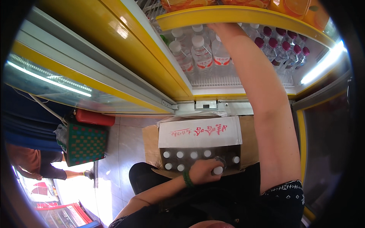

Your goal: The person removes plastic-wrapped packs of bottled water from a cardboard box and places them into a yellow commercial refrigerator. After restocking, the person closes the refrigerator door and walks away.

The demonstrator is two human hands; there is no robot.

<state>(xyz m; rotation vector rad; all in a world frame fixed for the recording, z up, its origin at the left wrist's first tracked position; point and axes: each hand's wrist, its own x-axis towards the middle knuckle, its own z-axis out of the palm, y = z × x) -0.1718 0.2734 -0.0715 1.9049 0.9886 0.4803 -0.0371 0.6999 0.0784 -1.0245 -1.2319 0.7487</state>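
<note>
My left hand point(204, 171), with a green beaded bracelet at the wrist, grips a white-capped clear plastic bottle point(218, 170) at the near side of an open cardboard carton point(199, 131). More white-capped bottles point(180, 154) stand upright in the carton. My right arm reaches up into a lit display fridge; my right hand point(219, 28) is mostly hidden behind the yellow shelf edge, and what its fingers touch cannot be seen. Near it stand clear water bottles point(204, 54) with white caps and red-and-white labels. To its right are rows of bottles with magenta caps point(273, 43).
The yellow shelf edge point(242, 14) crosses above my right hand, with orange-printed packs point(293, 8) over it. Fridge doors stand open at both sides. A green checked basket point(85, 145) and red object point(94, 116) are at left. A person point(37, 162) is at far left.
</note>
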